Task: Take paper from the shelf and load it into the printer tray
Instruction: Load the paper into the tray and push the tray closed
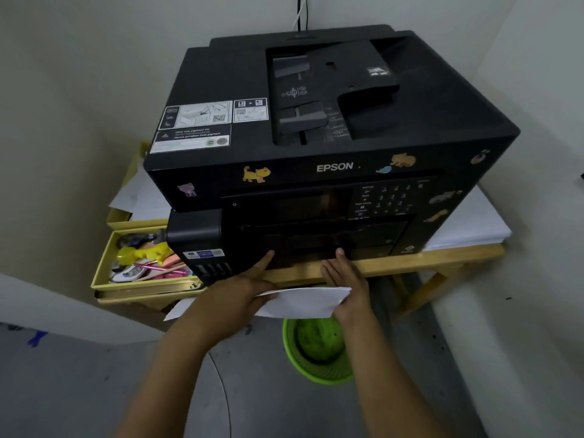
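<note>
- A yellow tray (104,267) of pens and clutter sits at far left on the wooden tabletop (395,263).
- The left hand (243,286) grips the left edge of a white paper sheet (303,301), index finger touching the printer's lower front.
- The black Epson printer (316,128) stands centre.
- The right hand (346,279) pinches the sheet's right edge.
- A green basket (316,352) sits on the floor below.

printer (316,121) on table (395,263) | box (104,270) left | basket (316,352) below
</note>
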A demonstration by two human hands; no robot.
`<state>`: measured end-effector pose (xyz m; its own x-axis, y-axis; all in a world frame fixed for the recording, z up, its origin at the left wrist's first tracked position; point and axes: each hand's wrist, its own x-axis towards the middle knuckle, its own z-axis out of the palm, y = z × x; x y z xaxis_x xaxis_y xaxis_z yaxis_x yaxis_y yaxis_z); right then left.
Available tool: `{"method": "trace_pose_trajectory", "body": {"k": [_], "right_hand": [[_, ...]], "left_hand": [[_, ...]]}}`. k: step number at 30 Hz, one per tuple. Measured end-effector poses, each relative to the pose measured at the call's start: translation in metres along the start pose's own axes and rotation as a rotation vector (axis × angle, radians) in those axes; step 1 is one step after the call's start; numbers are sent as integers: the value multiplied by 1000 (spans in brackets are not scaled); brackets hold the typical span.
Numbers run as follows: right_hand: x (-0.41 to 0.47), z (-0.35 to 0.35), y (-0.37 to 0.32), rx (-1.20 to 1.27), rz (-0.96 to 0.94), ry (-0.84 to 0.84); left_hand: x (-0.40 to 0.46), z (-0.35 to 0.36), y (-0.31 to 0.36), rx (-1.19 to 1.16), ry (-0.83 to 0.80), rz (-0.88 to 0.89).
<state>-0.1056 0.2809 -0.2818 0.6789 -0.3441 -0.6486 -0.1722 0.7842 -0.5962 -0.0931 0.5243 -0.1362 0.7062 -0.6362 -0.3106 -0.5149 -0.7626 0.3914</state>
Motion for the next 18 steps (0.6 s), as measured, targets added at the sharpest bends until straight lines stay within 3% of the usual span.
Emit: {"method": "trace_pose_trajectory", "body": {"k": [4,18], "right_hand": [[0,-17,-12,-22,65,-141],[1,-9,-3,59,64,-126]], "left_hand": [[26,13,4,164,-50,-14],[44,54,-7,218,147,-36]]}}
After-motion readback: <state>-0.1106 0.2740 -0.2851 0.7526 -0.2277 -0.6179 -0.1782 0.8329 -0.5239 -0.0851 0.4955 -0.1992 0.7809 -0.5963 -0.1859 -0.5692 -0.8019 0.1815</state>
